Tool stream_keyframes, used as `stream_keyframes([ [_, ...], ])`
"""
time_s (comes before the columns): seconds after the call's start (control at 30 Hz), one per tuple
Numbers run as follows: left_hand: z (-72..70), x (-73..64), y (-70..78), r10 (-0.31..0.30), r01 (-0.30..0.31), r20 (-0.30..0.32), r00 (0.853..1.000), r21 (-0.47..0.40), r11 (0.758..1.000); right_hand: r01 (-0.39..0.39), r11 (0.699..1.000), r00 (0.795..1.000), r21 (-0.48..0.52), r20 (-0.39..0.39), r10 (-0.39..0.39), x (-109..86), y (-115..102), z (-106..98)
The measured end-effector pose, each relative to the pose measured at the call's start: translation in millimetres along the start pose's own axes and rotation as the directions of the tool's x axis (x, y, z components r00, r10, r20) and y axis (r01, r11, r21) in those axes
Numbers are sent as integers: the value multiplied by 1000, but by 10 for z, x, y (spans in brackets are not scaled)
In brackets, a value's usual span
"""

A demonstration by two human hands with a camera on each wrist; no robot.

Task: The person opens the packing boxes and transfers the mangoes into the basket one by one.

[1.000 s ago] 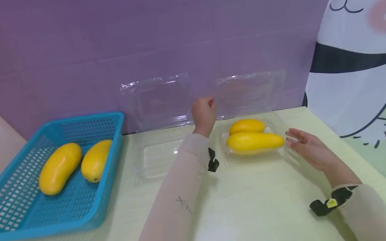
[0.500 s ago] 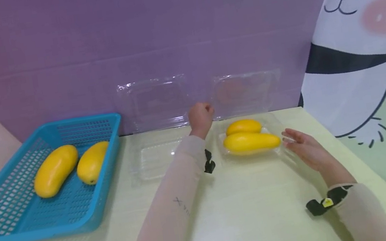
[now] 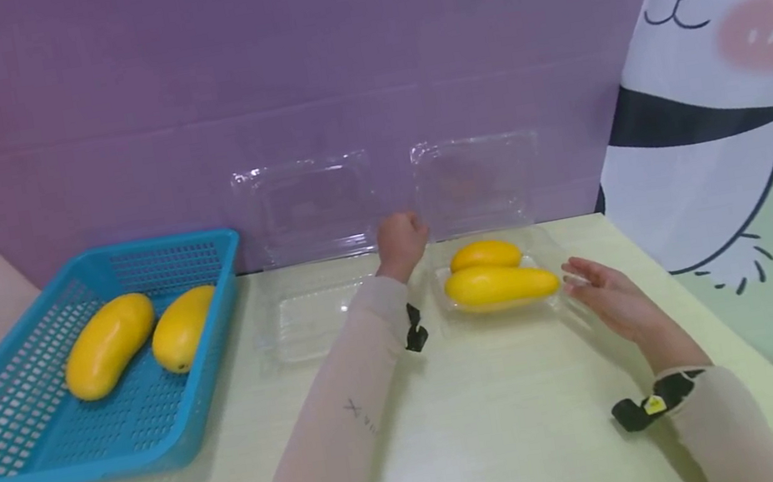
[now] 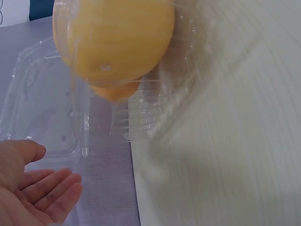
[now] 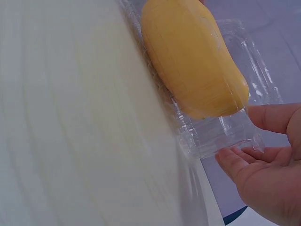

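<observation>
Two long yellow mango-like fruits (image 3: 501, 284) lie side by side in the base of the right clear plastic clamshell box (image 3: 447, 311). Its raised lid (image 3: 479, 180) leans against the purple backdrop. Between the two boxes is my left hand (image 3: 402, 245); in the left wrist view its fingers are loosely bent with nothing in them, near a clear lid (image 4: 42, 103). At the right end of the box, my right hand (image 3: 611, 294) holds the rim. The right wrist view has the thumb (image 5: 270, 117) at the rim beside the fruit and the fingers (image 5: 233, 162) below.
A blue basket (image 3: 233, 257) at the left holds two more yellow fruits (image 3: 110, 344). Another clear clamshell box (image 3: 301, 322) stands with its lid up (image 3: 313, 206), left of the first. The pale table (image 3: 521, 422) ends at the backdrop and along its right side.
The right box's lid has shifted left and stands straighter against the backdrop. My left hand has dropped slightly. The right hand stays at the box's end, and the head view has turned slightly right.
</observation>
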State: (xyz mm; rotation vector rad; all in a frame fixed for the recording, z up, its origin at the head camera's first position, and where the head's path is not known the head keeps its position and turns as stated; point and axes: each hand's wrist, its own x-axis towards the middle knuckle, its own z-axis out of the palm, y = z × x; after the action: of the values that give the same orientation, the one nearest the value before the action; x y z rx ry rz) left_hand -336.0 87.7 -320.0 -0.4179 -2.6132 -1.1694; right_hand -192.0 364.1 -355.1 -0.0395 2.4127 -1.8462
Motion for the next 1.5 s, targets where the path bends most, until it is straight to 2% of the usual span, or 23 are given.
stream_keyframes([
  [0.1,-14,-18,-8,3,-3,19,1000,-1,1000,1,1000,1000,7,1,-1,-8,1,0],
  [0.3,-71,-33,51,53,-59,60,997,101,993,0,1000,1000,10,8,0,-7,14,-18],
  [0.37,-101,-41,107,78,-92,101,992,141,986,4,1000,1000,5,11,-4,-4,13,-24],
  [0.43,-132,-58,176,109,-139,174,979,171,975,-2,1000,1000,2,12,2,-2,1,-22],
  [0.5,-157,-79,253,152,-213,277,949,205,955,-12,1000,1000,0,13,12,1,-11,-19],
  [0.53,-158,-91,291,176,-256,334,926,213,943,-16,1000,1000,-3,12,16,2,-15,-22],
  [0.6,-154,-123,369,210,-333,450,868,213,918,-25,1000,1000,0,8,25,11,-5,-33],
  [0.67,-129,-160,440,229,-394,551,802,201,897,-18,1000,1000,-1,10,19,21,27,-54],
  [0.73,-96,-205,506,227,-423,626,746,182,888,6,999,1000,39,8,-7,28,76,-76],
  [0.8,-60,-252,562,205,-429,684,700,172,887,25,998,1000,50,11,-26,30,108,-90],
  [0.87,-23,-293,604,182,-437,723,666,181,881,33,998,999,56,11,-34,27,112,-87],
  [0.93,2,-331,635,156,-448,750,643,202,871,26,998,1000,48,9,-26,19,88,-69],
  [1.03,25,-371,663,143,-478,765,628,233,847,-17,1000,1000,-6,6,17,14,25,-32],
  [1.13,32,-391,674,140,-485,765,629,246,839,-48,999,999,-17,3,48,19,-6,-9],
  [1.23,38,-392,665,134,-470,761,635,243,849,-61,998,998,-18,-1,61,28,-8,-4],
  [1.3,48,-384,644,130,-462,763,633,237,855,-60,998,998,-14,-1,60,29,-3,-6],
  [1.4,65,-365,597,125,-449,775,619,218,867,-55,998,998,-8,-2,55,24,-1,-6],
  [1.5,75,-349,549,121,-417,788,604,183,890,-46,999,999,0,-1,46,13,-7,-3],
])
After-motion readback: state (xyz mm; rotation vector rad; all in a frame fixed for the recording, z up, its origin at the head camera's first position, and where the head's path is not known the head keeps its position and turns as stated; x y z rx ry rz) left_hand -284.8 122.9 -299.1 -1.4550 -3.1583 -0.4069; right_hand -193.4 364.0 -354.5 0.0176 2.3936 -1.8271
